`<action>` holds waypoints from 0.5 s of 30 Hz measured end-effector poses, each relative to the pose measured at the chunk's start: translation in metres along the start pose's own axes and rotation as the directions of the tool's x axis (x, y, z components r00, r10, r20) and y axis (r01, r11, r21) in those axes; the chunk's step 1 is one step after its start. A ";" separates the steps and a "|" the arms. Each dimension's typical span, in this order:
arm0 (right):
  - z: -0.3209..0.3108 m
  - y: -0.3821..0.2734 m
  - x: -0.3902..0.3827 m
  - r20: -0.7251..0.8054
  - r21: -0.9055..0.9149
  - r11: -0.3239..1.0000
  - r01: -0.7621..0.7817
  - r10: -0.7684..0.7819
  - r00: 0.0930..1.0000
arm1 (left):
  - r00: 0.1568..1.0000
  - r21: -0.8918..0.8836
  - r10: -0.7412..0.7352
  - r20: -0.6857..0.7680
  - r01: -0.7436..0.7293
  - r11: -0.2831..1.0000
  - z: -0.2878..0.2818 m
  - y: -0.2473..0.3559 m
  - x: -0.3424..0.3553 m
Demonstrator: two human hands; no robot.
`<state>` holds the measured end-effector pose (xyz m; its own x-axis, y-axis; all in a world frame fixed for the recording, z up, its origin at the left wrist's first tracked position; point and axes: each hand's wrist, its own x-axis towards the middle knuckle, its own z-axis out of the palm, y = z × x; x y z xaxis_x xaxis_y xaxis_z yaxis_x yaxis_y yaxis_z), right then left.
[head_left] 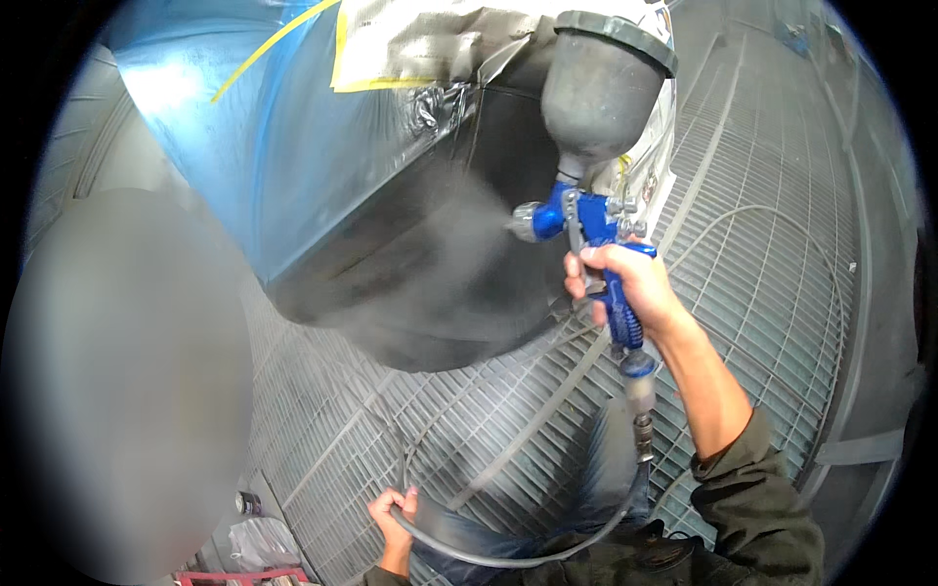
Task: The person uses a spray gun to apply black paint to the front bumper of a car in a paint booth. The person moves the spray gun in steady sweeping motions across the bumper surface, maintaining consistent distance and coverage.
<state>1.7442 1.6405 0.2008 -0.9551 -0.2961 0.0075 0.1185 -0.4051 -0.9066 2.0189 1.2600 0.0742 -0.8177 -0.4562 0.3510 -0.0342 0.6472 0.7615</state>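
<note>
My right hand (635,283) is wrapped round the handle of a blue spray gun (596,220), fingers at the trigger. A grey cup (604,93) with a dark lid stands on top of it. The nozzle points left at a dark grey curved panel (440,264), a short distance apart from it, and a pale mist hangs between them. Low in the view, my left hand (394,516) is closed round a grey air hose (508,562). That hose loops across to the metal coupling (643,437) under the gun's handle.
Blue masking film (215,127) and silvery masking paper (430,44) with yellow tape cover the area above the panel. Underfoot is a metal grate floor (762,283), with hose lying across it. A plastic bag (264,543) and a small can (248,503) sit at the lower left. A large blurred patch hides the left side.
</note>
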 end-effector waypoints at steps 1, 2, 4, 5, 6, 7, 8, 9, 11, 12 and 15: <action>-0.015 -0.001 0.005 -0.032 -0.003 1.000 -0.013 0.013 0.999 | 1.000 0.020 0.004 0.018 -0.005 1.000 0.004 0.003 -0.001; -0.029 -0.004 0.009 -0.061 -0.027 1.000 -0.001 0.000 0.998 | 0.999 0.040 0.009 0.036 -0.011 0.999 0.006 0.004 -0.003; -0.059 -0.003 0.017 -0.141 -0.072 0.997 0.011 -0.022 0.990 | 0.998 0.072 -0.013 0.069 0.008 0.997 0.008 -0.005 -0.011; -0.072 -0.003 0.021 -0.192 -0.090 0.996 0.019 -0.036 0.981 | 0.996 0.074 -0.032 0.086 0.025 0.997 0.009 -0.008 -0.013; -0.078 -0.009 0.022 -0.255 -0.119 0.993 0.007 -0.037 0.966 | 0.994 0.079 -0.054 0.099 0.046 0.996 0.010 -0.004 -0.014; -0.085 -0.011 0.025 -0.300 -0.115 0.993 0.011 -0.045 0.953 | 0.991 0.086 -0.076 0.112 0.066 0.994 0.010 0.000 -0.014; -0.088 -0.015 0.027 -0.322 -0.107 0.994 0.003 -0.037 0.946 | 0.988 0.074 -0.106 0.115 0.098 0.992 0.010 0.005 -0.013; -0.087 -0.022 0.028 -0.348 -0.106 0.994 -0.002 -0.036 0.937 | 0.988 0.051 -0.105 0.116 0.100 0.994 0.012 0.007 -0.012; -0.077 -0.036 0.024 -0.249 -0.007 1.000 -0.019 0.017 0.968 | 0.988 0.004 -0.102 0.119 0.103 0.995 0.018 0.008 -0.011; -0.067 -0.046 0.021 -0.134 0.058 0.997 -0.042 0.049 0.990 | 0.984 0.027 -0.111 0.139 0.109 0.994 0.018 0.009 -0.011; -0.035 -0.063 0.021 0.123 0.282 0.957 -0.070 0.036 0.992 | 0.978 0.009 -0.116 0.174 0.116 0.993 0.028 0.032 -0.013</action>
<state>1.7076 1.6902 0.2437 -0.9097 -0.4144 0.0262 0.2567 -0.6109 -0.7489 2.0124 1.3041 0.0786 -0.8955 -0.4152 0.1603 -0.1344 0.5956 0.7919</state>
